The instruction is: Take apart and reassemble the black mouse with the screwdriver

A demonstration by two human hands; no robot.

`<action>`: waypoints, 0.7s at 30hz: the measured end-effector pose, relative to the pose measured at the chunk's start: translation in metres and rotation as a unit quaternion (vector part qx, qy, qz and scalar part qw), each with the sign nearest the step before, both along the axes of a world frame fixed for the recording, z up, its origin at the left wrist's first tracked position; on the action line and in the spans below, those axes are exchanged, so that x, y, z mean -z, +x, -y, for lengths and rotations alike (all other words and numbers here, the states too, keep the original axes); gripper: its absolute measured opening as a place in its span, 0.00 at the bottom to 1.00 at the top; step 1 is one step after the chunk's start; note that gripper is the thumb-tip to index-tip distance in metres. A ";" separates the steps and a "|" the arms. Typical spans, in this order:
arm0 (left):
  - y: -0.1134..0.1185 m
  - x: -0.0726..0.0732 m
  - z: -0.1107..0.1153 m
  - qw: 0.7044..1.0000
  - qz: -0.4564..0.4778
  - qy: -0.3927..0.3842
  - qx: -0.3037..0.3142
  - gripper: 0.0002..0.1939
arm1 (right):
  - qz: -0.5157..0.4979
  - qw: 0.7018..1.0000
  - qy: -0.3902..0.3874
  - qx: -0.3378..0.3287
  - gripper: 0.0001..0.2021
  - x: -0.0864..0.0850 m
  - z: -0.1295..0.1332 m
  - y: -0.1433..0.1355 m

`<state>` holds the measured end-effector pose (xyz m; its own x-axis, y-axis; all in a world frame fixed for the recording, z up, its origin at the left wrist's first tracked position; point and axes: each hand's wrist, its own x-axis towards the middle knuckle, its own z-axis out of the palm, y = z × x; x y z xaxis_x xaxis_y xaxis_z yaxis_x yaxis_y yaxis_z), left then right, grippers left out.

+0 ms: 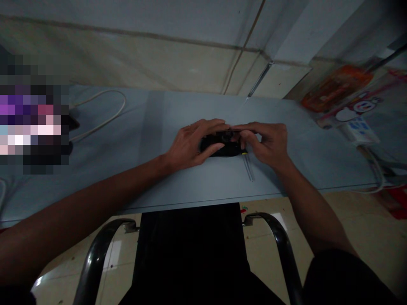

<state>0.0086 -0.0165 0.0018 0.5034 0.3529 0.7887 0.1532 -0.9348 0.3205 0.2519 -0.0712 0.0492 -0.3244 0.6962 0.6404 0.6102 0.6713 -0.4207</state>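
Observation:
A small black oblong device [227, 149] with a round part near its middle lies on the pale blue table in front of me. My left hand [199, 144] grips its left end, the thumb along the near side and the fingers over the far edge. At its right end, my right hand [265, 140] has thumb and fingers bent in against the device; the fingertips are partly hidden. Just below the right fingers lies a thin tool [248, 166] with a yellow band, perhaps a screwdriver; its upper end is hard to see in the dim light.
A white cable [122, 106] loops over the table [152, 182] on the left, near a blurred-out patch. A slim stick-like item [260, 79] leans at the wall. On the right are an orange packet [337, 87] and a white box [361, 130]. Chair armrests [276, 237] flank my lap.

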 end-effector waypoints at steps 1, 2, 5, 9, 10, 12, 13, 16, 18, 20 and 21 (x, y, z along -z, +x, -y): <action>0.000 0.000 0.000 1.000 -0.010 -0.001 0.001 0.26 | 0.004 1.000 -0.007 0.005 0.11 -0.002 0.001 -0.001; 0.000 0.001 0.000 1.000 -0.016 -0.003 0.000 0.29 | 0.006 1.000 -0.016 0.010 0.15 -0.004 0.001 -0.002; 0.001 0.003 -0.002 1.000 -0.021 0.001 -0.008 0.30 | 0.005 0.999 -0.042 0.015 0.21 -0.009 0.003 -0.005; 0.001 0.004 -0.004 0.999 -0.011 0.030 -0.015 0.22 | 0.004 0.996 -0.085 0.010 0.22 -0.007 0.002 -0.005; 0.001 0.004 -0.005 0.999 -0.007 0.037 -0.021 0.22 | -0.005 0.995 -0.095 0.009 0.18 -0.005 0.001 -0.004; 0.001 0.003 -0.005 0.998 0.002 0.049 -0.040 0.22 | -0.048 0.994 -0.101 -0.003 0.08 0.001 -0.002 -0.002; 0.001 0.003 -0.005 0.997 0.007 0.054 -0.048 0.23 | -0.071 0.993 -0.096 -0.015 0.10 0.003 -0.003 -0.001; 0.002 0.003 -0.007 0.996 0.020 0.052 -0.063 0.23 | -0.070 0.994 -0.063 -0.062 0.19 0.006 -0.006 0.001; 0.002 0.004 -0.007 0.997 0.026 0.043 -0.062 0.23 | -0.025 0.996 -0.039 -0.073 0.18 0.006 -0.008 0.001; 0.002 0.003 -0.007 0.998 0.019 0.037 -0.057 0.23 | -0.005 0.997 -0.021 -0.068 0.16 0.004 -0.008 0.001; 0.002 0.002 -0.007 0.998 0.014 0.034 -0.055 0.23 | -0.004 0.998 -0.014 -0.065 0.16 0.004 -0.009 0.000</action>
<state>0.0106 -0.0095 -0.0007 0.4419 0.3498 0.8261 0.2489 -0.9325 0.2617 0.2521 -0.0625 0.0451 -0.4077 0.6670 0.6236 0.5154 0.7319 -0.4458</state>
